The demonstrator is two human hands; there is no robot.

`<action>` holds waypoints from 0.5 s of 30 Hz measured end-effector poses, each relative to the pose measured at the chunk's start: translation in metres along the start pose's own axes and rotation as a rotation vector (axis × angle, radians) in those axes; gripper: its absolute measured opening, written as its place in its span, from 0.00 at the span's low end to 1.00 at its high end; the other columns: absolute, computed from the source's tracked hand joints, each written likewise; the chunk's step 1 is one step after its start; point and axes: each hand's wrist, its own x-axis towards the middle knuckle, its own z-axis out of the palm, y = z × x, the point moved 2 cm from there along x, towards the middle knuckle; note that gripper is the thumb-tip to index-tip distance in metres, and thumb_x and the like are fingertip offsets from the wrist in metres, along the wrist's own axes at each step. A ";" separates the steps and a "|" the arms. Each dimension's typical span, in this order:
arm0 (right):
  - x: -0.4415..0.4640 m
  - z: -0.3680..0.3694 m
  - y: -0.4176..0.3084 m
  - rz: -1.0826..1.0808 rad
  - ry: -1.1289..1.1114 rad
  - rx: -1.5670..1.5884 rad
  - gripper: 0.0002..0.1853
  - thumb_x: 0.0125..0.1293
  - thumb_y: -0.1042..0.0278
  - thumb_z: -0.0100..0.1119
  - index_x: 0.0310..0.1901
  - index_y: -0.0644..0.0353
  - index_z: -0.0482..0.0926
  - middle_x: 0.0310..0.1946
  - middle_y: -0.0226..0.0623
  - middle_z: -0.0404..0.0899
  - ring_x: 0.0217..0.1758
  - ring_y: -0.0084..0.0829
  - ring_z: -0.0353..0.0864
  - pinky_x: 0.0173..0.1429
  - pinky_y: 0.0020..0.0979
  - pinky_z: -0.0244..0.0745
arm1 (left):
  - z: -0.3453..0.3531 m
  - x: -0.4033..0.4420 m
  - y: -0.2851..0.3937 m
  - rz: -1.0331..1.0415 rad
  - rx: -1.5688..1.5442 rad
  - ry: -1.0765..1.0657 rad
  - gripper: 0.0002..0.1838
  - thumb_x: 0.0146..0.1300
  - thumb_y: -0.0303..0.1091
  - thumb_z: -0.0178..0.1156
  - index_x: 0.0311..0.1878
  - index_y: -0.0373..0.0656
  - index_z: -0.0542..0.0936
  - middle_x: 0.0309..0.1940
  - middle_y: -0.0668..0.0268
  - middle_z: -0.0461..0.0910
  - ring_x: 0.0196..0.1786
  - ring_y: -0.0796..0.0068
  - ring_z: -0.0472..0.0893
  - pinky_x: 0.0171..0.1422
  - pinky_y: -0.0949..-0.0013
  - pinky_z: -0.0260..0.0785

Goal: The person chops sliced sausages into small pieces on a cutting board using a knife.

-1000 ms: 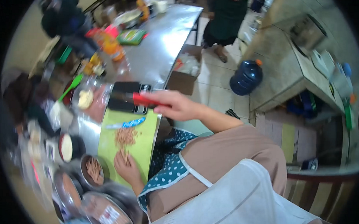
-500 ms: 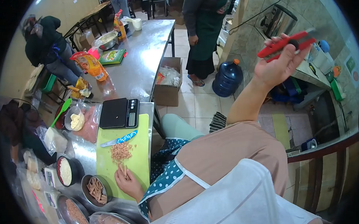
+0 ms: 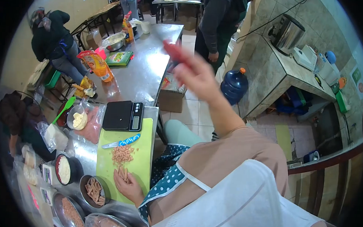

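Left hand [image 3: 128,189] curls its fingers round slim pink meat sticks [image 3: 124,174], probably soft, best steadied sideways; right hand [image 3: 198,80] grips blurred red-handled tool [image 3: 175,51].

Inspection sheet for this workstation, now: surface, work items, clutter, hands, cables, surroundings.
Surface: shiny metal table under a light-green cutting board.
Work items: chopped pinkish-brown pieces and uncut pinkish-brown sticks on the board; blue-patterned-handled knife lying beside the pieces.
Clutter: black digital scale at the board's end; round metal bowl of sticks and dark bowl of white food alongside.
Left hand: at the uncut sticks, on the board.
Right hand: raised, gripping a red-handled tool; working end blurred.
Cables: thin dark cable across the tiled wall.
Surroundings: blue water jug with orange cap on the floor; co-workers nearby.
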 end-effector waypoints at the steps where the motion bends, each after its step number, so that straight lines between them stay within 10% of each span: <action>1: -0.004 0.013 0.011 0.080 -0.187 -0.119 0.27 0.66 0.73 0.52 0.68 0.55 0.63 0.51 0.32 0.78 0.40 0.21 0.78 0.48 0.27 0.74 | 0.000 0.000 -0.001 -0.007 0.014 -0.016 0.27 0.58 0.33 0.57 0.61 0.33 0.68 0.57 0.45 0.70 0.59 0.45 0.70 0.64 0.53 0.59; 3: -0.012 0.047 0.026 -0.106 -0.445 0.017 0.26 0.66 0.71 0.52 0.67 0.52 0.65 0.64 0.41 0.69 0.65 0.34 0.69 0.66 0.34 0.64 | -0.004 0.002 0.004 -0.026 0.153 -0.111 0.28 0.59 0.36 0.56 0.62 0.36 0.68 0.59 0.46 0.69 0.61 0.46 0.68 0.66 0.50 0.56; 8: -0.044 0.094 0.050 -0.014 -0.854 0.036 0.27 0.66 0.70 0.54 0.67 0.55 0.64 0.44 0.43 0.78 0.43 0.36 0.77 0.48 0.32 0.72 | -0.010 0.008 0.026 -0.179 0.502 -0.325 0.31 0.62 0.45 0.54 0.67 0.44 0.64 0.64 0.50 0.65 0.68 0.51 0.61 0.70 0.39 0.46; 15: -0.061 0.104 0.064 0.035 -1.016 0.053 0.28 0.67 0.70 0.52 0.69 0.53 0.62 0.51 0.47 0.76 0.49 0.42 0.76 0.53 0.35 0.70 | -0.022 0.017 0.022 -0.216 0.471 -0.364 0.34 0.62 0.48 0.55 0.70 0.47 0.61 0.66 0.51 0.62 0.70 0.51 0.59 0.71 0.36 0.41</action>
